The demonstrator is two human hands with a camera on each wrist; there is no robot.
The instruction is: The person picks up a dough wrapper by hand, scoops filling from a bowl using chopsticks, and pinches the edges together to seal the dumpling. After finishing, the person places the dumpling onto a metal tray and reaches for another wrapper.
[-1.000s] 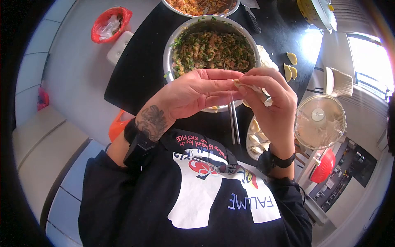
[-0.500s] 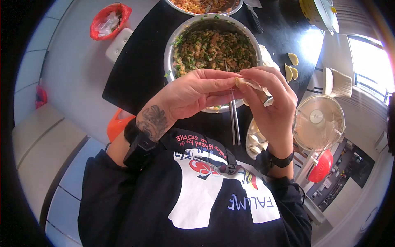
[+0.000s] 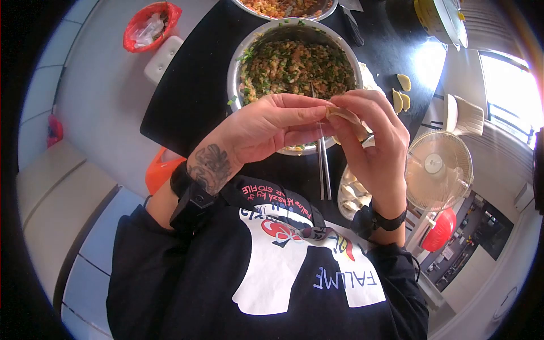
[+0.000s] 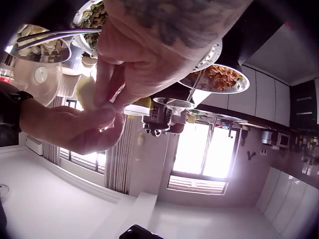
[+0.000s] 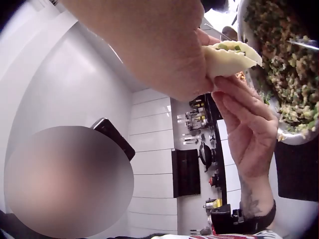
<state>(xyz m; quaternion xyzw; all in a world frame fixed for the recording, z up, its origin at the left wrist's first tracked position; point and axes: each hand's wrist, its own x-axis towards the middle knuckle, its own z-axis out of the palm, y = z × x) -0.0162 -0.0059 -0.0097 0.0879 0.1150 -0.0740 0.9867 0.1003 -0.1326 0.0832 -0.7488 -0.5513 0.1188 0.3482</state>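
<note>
Above the near rim of a steel bowl (image 3: pixel 233 73) of chopped green and orange filling, both hands hold one dumpling (image 3: pixel 347 116) between them. My left hand (image 3: pixel 272 122) pinches its left end with thumb and fingertips. At the other end, my right hand (image 3: pixel 377 124) grips the dumpling with thumb and bent fingers. The right wrist view shows the folded pale wrapper (image 5: pixel 227 64) still parted along one edge, with green filling inside. A pair of metal chopsticks (image 3: pixel 323 170) leans over the bowl's near rim.
A plate of dumplings (image 3: pixel 352 195) sits beneath my right forearm. Several more dumplings (image 3: pixel 404 82) lie on the dark table (image 3: pixel 181 107) at the right. Behind stands a second bowl (image 3: pixel 255 12) of orange filling. A fan (image 3: pixel 439 164) is off to the right.
Both hands stay nearly in place, pinching along the dumpling. Its wrapper has tilted slightly, and the right fingers have shifted a little upward. The chopsticks stay against the bowl.
</note>
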